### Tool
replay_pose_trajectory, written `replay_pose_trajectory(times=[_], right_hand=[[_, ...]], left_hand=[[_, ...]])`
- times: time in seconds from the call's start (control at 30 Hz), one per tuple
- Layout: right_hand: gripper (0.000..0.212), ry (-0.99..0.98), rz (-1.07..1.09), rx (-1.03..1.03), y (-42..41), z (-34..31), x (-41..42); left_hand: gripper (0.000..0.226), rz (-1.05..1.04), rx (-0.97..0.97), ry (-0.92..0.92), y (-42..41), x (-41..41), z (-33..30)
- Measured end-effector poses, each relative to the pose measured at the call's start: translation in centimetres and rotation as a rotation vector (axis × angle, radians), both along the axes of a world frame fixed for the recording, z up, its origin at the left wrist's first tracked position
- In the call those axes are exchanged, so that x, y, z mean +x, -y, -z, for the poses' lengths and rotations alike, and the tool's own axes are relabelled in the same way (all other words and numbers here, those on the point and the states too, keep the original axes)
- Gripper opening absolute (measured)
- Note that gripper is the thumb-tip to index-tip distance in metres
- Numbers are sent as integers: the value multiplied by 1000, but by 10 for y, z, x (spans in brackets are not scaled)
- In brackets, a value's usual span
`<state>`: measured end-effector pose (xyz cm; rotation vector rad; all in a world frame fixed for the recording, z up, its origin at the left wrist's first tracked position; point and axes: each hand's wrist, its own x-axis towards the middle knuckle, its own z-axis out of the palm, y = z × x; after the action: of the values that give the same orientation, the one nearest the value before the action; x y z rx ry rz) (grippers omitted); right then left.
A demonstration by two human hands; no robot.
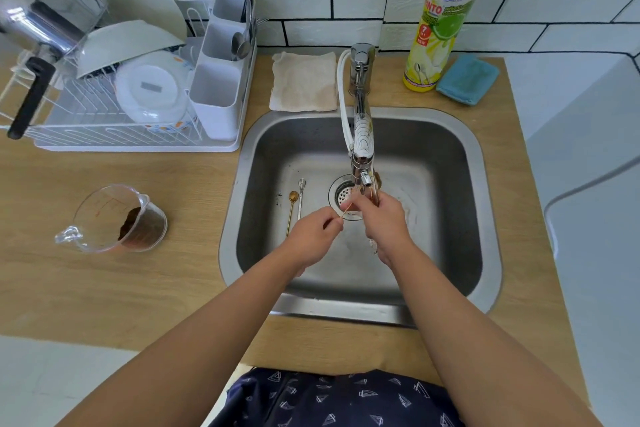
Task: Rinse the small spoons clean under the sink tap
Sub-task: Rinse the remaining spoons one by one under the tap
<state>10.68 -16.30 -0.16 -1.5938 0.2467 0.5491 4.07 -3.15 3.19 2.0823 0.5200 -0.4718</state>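
Note:
Over the steel sink [481, 184], both hands hold one thin gold spoon [347, 211] under the chrome tap [362, 135]. My left hand [313, 236] pinches the handle end. My right hand [384, 218] closes on the bowl end just below the spout, where water runs down. The spoon's bowl is hidden by my right fingers. On the sink floor to the left lie a second gold spoon [291, 208] and a silver spoon [300, 196], side by side. The drain strainer [341, 196] sits under the tap.
A clear measuring cup [114, 218] with brown residue stands on the wooden counter at left. A white dish rack [121, 87] with bowls and cutlery fills the back left. Behind the sink are a beige cloth [304, 81], a yellow dish-soap bottle [443, 17] and a blue sponge [467, 80].

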Motion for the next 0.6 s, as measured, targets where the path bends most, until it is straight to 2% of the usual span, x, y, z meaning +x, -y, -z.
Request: replay_pose_trajectory(times=[0.13,0.3,0.43,0.5,0.6], right_hand=[[24,-45,46,-14,-1,0,1],[13,47,3,-45,4,2,-2],[35,-16,108,-54,6,0,7],[43,-44,139,-41,5,0,7],[34,-58,221,22,5,-2,10]], left_hand=[[21,12,-54,6,-1,1,0],[20,28,-51,0,1,0,1],[19,62,-41,35,3,-4,1],[21,29,-132,18,4,-5,0],[24,-63,-300,-77,0,-8,0]])
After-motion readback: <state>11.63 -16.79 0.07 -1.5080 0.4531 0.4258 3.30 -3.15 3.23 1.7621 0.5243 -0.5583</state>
